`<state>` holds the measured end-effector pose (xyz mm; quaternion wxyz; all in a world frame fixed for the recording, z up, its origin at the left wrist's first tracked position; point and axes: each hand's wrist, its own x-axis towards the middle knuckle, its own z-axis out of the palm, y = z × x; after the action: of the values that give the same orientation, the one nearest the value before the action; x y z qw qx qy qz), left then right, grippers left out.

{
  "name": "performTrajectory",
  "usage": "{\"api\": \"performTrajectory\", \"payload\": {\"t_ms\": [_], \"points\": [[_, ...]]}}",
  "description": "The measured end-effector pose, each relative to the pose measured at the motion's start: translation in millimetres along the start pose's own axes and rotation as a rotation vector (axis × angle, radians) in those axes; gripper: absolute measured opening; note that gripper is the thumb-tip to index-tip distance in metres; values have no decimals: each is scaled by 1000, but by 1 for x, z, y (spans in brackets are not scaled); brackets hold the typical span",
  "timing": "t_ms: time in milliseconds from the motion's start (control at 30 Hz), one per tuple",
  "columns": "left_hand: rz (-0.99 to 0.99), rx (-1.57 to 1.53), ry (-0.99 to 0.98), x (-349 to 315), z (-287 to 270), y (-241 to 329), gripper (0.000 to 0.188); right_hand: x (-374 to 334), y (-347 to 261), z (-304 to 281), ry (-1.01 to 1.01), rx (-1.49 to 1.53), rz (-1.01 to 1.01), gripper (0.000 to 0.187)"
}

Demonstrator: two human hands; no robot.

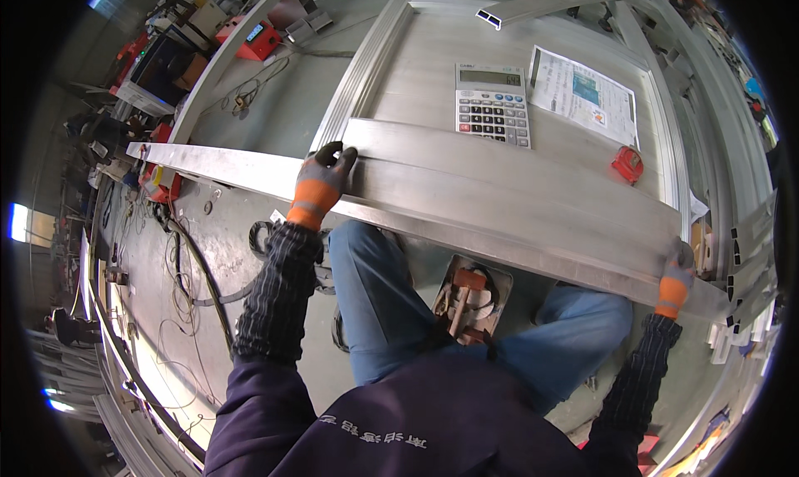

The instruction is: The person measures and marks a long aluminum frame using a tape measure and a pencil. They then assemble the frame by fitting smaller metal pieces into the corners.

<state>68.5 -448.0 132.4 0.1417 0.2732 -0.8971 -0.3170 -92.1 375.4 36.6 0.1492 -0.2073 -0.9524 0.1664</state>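
Note:
A wide, flat aluminium panel (499,190) lies crosswise before me over a metal frame. My left hand (320,186), in a grey and orange glove, grips its left end, with thumb and fingers curled at the corner. At the opposite end, my right hand (676,279), gloved alike and slightly blurred, is closed on the panel's edge. Under the panel runs a long aluminium bar (241,167), reaching out to the left. Just beyond the panel lie a calculator (493,102), partly covered by it, and a red tape measure (627,165).
A printed sheet (583,94) rests right of the calculator. An aluminium profile (549,7) lies across the frame's far side. Below, a container (470,298) with a reddish-brown tool stands between my knees. Cables (187,260) trail over the floor at left; more profiles (745,269) are at right.

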Motion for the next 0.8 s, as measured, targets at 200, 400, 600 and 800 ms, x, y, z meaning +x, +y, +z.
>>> {"api": "performTrajectory", "payload": {"t_ms": [200, 400, 600, 800], "points": [[-69, -86, 131, 7, 27, -9, 45, 6, -23, -5, 123, -180, 253, 94], [-113, -341, 129, -4, 0, 3, 46, -9, -21, -19, 107, 184, 114, 72], [-92, -378, 177, -55, -21, -34, 40, -69, -21, -45, 136, 466, -114, 44], [-181, -320, 138, -70, -8, -66, 43, -131, -41, -62, 55, 547, 6, 41]]}}
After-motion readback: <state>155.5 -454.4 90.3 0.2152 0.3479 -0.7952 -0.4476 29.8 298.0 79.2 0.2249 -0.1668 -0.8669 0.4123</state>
